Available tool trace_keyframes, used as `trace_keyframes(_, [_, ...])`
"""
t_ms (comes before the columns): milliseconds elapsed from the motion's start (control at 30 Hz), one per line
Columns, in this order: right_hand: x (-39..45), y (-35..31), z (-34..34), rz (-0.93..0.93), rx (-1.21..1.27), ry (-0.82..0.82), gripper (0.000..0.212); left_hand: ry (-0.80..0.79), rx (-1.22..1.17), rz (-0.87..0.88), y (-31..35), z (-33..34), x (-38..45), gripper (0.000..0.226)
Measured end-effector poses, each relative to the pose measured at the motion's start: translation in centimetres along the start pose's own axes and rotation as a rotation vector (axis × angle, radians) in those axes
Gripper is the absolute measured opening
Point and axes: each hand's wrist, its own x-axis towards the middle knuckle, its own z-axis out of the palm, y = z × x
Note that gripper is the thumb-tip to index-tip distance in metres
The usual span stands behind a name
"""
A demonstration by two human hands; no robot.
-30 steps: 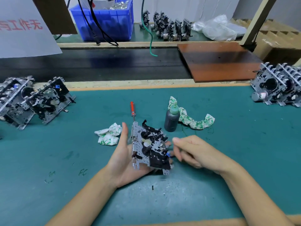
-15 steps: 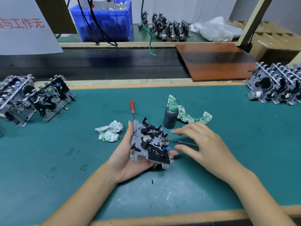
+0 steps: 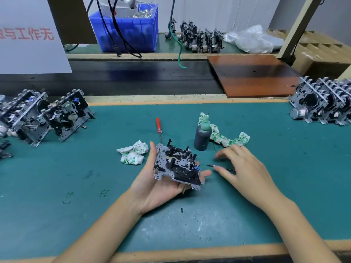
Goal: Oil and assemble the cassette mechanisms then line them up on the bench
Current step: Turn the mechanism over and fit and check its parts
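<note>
Left hand [image 3: 161, 185] is palm-up, cradling one cassette mechanism [image 3: 177, 165] just above the green bench [image 3: 57, 186], thumb up along its left edge, fingers under its far side; the right hand [image 3: 245, 168] hovers spread and empty over a thin metal pin [image 3: 220, 167]. The mechanism is a perforated metal plate crowded with black parts. Farther back stand the oil bottle [image 3: 202, 136], a red screwdriver [image 3: 158, 127], and mechanisms in rows left [image 3: 45, 116] and right [image 3: 322, 103].
</note>
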Motion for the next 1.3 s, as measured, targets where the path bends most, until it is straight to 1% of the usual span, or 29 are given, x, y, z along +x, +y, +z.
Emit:
trace_keyframes(67, [0.0, 0.0, -0.1, -0.035, 0.082, -0.003, 0.033, -0.018, 0.069, -0.052, 0.3, -0.5, 0.0, 0.088])
trace_keyframes(133, [0.0, 0.0, -0.3, -0.09, 0.128, -0.032, 0.052, -0.033, 0.2, -0.115, 0.7, -0.9, 0.0, 0.081])
trace_keyframes(200, [-0.1, -0.1, -0.4, -0.167, 0.093, -0.087, 0.069, 0.01, 0.366, -0.168, 1.3, -1.2, 0.0, 0.084])
trace_keyframes(233, [-0.1, -0.1, -0.4, -0.202, 0.059, -0.116, 0.072, 0.062, 0.428, -0.199, 1.5, -1.1, -0.1, 0.091])
trace_keyframes(267, [-0.1, -0.2, -0.4, -0.234, 0.029, -0.132, 0.071, 0.128, 0.474, -0.227, 1.8, -1.0, -0.2, 0.095])
trace_keyframes(300, [-0.2, -0.3, -0.3, -0.275, 0.007, -0.122, 0.065, 0.179, 0.508, -0.251, 2.2, -0.7, -0.2, 0.094])
trace_keyframes(367, [-0.5, -0.4, -0.1, -0.361, -0.041, -0.017, 0.049, 0.246, 0.598, -0.287, 2.9, -0.1, 0.1, 0.087])
trace_keyframes(433, [-1.0, -0.5, 0.1, -0.392, -0.078, 0.066, 0.052, 0.369, 0.755, -0.274, 3.6, 0.0, 0.6, 0.089])
trace_keyframes(467, [-1.2, -0.4, 0.2, -0.391, -0.081, 0.088, 0.054, 0.401, 0.838, -0.279, 3.9, 0.0, 0.7, 0.088])
trace_keyframes(533, [-1.7, -0.4, 0.6, -0.374, -0.072, 0.122, 0.054, 0.335, 0.914, -0.279, 4.1, 0.2, 0.1, 0.079])
trace_keyframes(567, [-2.0, -0.3, 0.8, -0.362, -0.063, 0.133, 0.053, 0.308, 0.896, -0.246, 4.2, 0.2, -0.3, 0.075])
trace_keyframes(600, [-2.2, -0.2, 0.9, -0.35, -0.05, 0.145, 0.052, 0.317, 0.869, -0.196, 4.4, 0.2, -0.6, 0.074])
trace_keyframes(633, [-2.5, -0.1, 1.1, -0.334, -0.032, 0.157, 0.052, 0.368, 0.869, -0.124, 4.4, 0.2, -0.8, 0.073])
trace_keyframes(667, [-2.7, -0.1, 1.3, -0.317, -0.01, 0.169, 0.051, 0.451, 0.958, -0.017, 4.4, 0.0, -1.3, 0.073])
trace_keyframes(700, [-2.8, 0.0, 1.4, -0.302, 0.009, 0.181, 0.05, 0.574, 1.146, 0.1, 4.2, -0.1, -1.8, 0.073])
trace_keyframes(733, [-2.8, 0.0, 1.6, -0.289, 0.016, 0.19, 0.05, 0.686, 1.405, 0.215, 3.8, -0.3, -2.6, 0.073])
trace_keyframes(767, [-2.8, -0.1, 1.7, -0.279, 0.009, 0.194, 0.049, 0.748, 1.659, 0.309, 3.0, -0.4, -3.5, 0.074])
trace_keyframes(800, [-2.8, -0.1, 1.8, -0.273, -0.01, 0.197, 0.049, 0.751, 1.849, 0.351, 2.0, -0.3, -4.3, 0.075])
trace_keyframes(867, [-2.6, -0.3, 1.9, -0.28, -0.067, 0.21, 0.048, 0.721, 2.088, 0.329, 0.1, -0.2, -5.1, 0.074])
trace_keyframes(933, [-2.4, -0.4, 2.0, -0.302, -0.115, 0.227, 0.05, 0.78, 2.271, 0.295, -1.3, -0.3, -4.5, 0.073])
trace_keyframes(967, [-2.4, -0.5, 2.0, -0.314, -0.125, 0.237, 0.05, 0.825, 2.299, 0.307, -1.7, -0.3, -4.1, 0.071])
trace_keyframes(1033, [-2.2, -0.7, 2.0, -0.325, -0.133, 0.256, 0.05, 0.874, 2.276, 0.393, -1.9, -0.5, -3.4, 0.062])
trace_keyframes(1100, [-2.2, -0.7, 2.0, -0.329, -0.167, 0.273, 0.049, 0.844, 2.23, 0.512, -2.1, -0.8, -3.1, 0.059])
trace_keyframes(1200, [-2.3, -0.7, 2.1, -0.338, -0.204, 0.297, 0.049, 0.764, 2.237, 0.694, -2.5, -1.4, -2.9, 0.055])
trace_keyframes(1300, [-2.1, -0.8, 2.2, -0.335, -0.193, 0.309, 0.048, 0.803, 2.203, 0.767, -2.6, -1.4, -2.7, 0.054])
